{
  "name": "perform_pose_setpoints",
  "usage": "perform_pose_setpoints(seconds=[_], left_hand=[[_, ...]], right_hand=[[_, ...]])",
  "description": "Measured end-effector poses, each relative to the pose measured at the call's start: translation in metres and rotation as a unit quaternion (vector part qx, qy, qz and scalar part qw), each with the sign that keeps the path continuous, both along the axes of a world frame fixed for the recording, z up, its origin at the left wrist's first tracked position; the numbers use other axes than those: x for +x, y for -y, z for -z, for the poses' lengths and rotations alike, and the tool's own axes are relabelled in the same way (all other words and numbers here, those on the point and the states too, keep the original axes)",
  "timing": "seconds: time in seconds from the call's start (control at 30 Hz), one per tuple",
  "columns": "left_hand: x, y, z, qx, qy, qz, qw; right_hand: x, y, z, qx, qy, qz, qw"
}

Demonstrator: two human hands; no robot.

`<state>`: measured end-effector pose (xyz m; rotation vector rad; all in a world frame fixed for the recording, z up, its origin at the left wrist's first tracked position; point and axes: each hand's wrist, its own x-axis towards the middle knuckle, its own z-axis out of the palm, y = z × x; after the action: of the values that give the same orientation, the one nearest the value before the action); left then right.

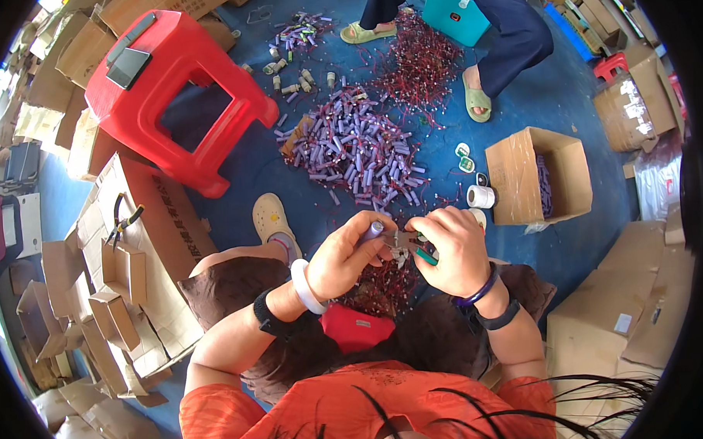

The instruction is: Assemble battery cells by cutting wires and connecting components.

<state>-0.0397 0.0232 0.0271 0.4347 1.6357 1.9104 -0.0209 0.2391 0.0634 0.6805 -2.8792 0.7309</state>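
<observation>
— What's taking up the floor over there?

— The blue floor [592, 242] is carrying a red plastic stool [178, 86] tipped by the flattened cartons, then an open cardboard box [537, 174], then a wide heap of purple cylindrical cells [357, 150] with red wires trailing off it. Another person's sandalled feet are resting beyond the heap.

— And the one sitting right here?

— Working over the lap. The left hand [343, 258] is pinching one purple cell [373, 231] between thumb and fingertips, holding it up just above a pile of red wires [381, 284] on the lap. The right hand [453, 251] is clenching around small green-handled cutters [414, 247], whose tip is meeting the end of that cell.
</observation>
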Motion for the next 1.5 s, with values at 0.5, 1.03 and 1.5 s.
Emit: perform_pose_setpoints(seconds=[0.5, 1.03, 1.5], left_hand=[[0.001, 0.001, 0.005, -0.070, -0.072, -0.010, 0.995], [0.002, 0.003, -0.009, -0.019, -0.277, -0.022, 0.961], [-0.007, -0.003, -0.038, 0.134, 0.009, -0.004, 0.991]], right_hand=[[-0.004, 0.006, 0.000, -0.044, 0.008, 0.015, 0.999], [-0.011, -0.017, 0.007, -0.408, 0.612, -0.175, 0.654], [-0.022, 0.020, 0.080, -0.427, 0.358, -0.031, 0.830]])
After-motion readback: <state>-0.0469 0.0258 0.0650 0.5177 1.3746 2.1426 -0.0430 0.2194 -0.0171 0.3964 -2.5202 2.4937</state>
